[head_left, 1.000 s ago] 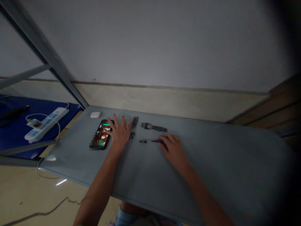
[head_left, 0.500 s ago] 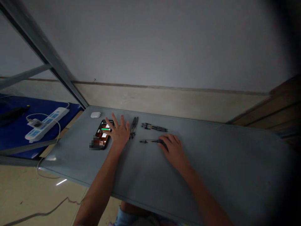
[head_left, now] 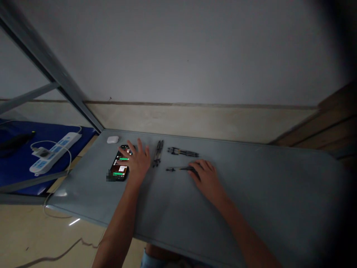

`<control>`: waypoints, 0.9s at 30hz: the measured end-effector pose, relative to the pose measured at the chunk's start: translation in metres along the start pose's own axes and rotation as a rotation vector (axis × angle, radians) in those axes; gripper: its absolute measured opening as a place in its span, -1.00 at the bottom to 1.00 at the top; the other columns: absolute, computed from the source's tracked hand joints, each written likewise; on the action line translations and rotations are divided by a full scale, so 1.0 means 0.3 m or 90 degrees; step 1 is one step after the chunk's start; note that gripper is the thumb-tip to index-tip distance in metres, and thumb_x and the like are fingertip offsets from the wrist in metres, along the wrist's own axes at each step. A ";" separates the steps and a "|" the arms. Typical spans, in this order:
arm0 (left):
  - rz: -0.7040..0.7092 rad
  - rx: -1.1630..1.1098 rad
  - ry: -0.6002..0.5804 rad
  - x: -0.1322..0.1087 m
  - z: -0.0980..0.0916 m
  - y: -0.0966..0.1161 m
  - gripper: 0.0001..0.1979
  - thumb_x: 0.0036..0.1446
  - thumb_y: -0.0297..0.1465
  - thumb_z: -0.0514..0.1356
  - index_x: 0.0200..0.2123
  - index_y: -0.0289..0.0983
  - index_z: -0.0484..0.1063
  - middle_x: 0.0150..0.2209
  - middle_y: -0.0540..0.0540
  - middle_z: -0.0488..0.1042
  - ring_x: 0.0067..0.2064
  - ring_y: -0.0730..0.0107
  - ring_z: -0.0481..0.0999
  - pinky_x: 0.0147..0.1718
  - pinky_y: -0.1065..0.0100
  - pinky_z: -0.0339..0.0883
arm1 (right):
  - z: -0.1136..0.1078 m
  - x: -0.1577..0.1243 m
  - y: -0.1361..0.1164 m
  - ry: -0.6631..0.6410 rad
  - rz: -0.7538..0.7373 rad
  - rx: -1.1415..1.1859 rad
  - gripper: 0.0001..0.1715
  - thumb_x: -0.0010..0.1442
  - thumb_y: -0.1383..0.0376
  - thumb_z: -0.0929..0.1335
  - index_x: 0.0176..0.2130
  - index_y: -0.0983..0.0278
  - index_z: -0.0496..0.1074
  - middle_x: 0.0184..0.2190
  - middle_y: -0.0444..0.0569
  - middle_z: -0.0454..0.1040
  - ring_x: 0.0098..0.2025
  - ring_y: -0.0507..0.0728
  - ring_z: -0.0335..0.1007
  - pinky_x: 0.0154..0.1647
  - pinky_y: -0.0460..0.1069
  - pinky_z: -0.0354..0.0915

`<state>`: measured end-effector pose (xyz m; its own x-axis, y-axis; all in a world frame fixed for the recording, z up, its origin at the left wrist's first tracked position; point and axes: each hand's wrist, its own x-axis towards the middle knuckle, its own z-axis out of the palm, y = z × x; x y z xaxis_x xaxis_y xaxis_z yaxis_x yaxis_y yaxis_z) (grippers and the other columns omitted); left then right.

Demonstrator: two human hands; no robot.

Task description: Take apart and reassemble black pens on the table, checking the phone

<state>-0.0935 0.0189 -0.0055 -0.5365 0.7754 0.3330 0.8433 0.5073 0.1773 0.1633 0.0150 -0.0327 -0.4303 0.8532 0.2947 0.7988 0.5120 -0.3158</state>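
Left hand (head_left: 139, 163), right hand (head_left: 205, 177): two hands; smartphone (head_left: 120, 167), one; earbud case (head_left: 113, 140), one; power strip (head_left: 59, 150), one; charger (head_left: 41, 152), one; lone pen (head_left: 180, 168), one; left pen cluster (head_left: 158, 153), apparently two; right pen cluster (head_left: 183, 152), at least two, exact count unclear.

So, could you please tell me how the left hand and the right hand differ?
The left hand has its fingers spread, whereas the right hand has its fingers close together. The left hand overlaps the smartphone in view; the right hand holds a dark pen. Both show their backs.

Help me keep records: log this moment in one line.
left hand: spread, partly covering black rectangular phone; right hand: touching slender black pen; nearby: more black pens on grey table
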 end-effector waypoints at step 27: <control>0.063 0.011 -0.033 -0.004 0.021 0.011 -0.41 0.30 -0.07 -0.08 0.33 -0.09 0.10 0.39 -0.28 -0.07 0.37 -0.35 -0.18 0.06 -0.52 -0.06 | 0.003 -0.003 -0.001 0.010 -0.003 0.008 -0.75 0.31 0.24 0.26 -0.04 0.17 0.43 -0.06 0.05 0.41 0.00 0.27 0.29 0.02 0.18 0.23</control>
<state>-0.0903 0.0219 -0.0111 -0.4522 0.8399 0.3002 0.8917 0.4337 0.1297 0.1631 0.0143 -0.0337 -0.4271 0.8495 0.3097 0.7915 0.5168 -0.3263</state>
